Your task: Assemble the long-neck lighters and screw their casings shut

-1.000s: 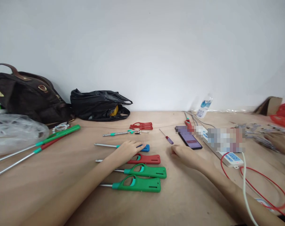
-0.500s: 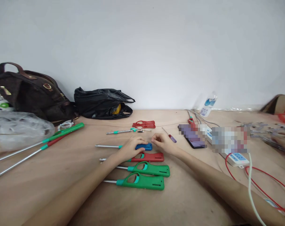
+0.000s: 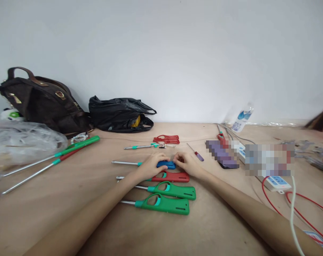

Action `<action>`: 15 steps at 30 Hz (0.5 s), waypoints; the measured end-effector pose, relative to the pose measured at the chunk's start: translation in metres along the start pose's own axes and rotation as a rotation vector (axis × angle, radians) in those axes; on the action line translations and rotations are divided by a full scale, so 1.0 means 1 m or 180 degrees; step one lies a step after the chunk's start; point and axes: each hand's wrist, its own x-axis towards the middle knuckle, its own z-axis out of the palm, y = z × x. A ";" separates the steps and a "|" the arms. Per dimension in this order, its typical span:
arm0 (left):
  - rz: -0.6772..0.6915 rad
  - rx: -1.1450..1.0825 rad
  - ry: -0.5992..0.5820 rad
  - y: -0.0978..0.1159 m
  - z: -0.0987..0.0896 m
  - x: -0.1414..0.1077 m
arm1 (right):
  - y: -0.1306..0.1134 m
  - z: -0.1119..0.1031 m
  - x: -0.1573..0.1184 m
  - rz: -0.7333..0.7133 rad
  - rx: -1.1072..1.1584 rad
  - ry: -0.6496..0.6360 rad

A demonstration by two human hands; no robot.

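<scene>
Both hands, left hand (image 3: 151, 165) and right hand (image 3: 188, 165), pinch the blue lighter (image 3: 166, 164); a careless pull could knock the red lighter (image 3: 172, 176) just beside it.

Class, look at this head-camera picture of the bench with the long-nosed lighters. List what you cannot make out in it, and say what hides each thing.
Head view:
- Blue lighter: handle's middle hidden by left hand and right hand; grip unclear.
- Phone and power strip: partly blurred by pixelated blocks.
- Black plastic bag: contents hidden, only a yellow bit shows.
- Brown thing at right: cut off by the picture's edge.
- Water bottle: label too small.
</scene>
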 end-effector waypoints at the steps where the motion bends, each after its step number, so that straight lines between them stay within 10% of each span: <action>1: 0.0007 0.0011 0.0007 0.000 0.000 0.000 | 0.000 0.000 0.000 -0.0004 -0.0048 -0.0016; 15: 0.0046 0.0019 0.0042 -0.002 0.000 -0.001 | -0.001 -0.001 0.003 0.0206 0.0352 -0.0186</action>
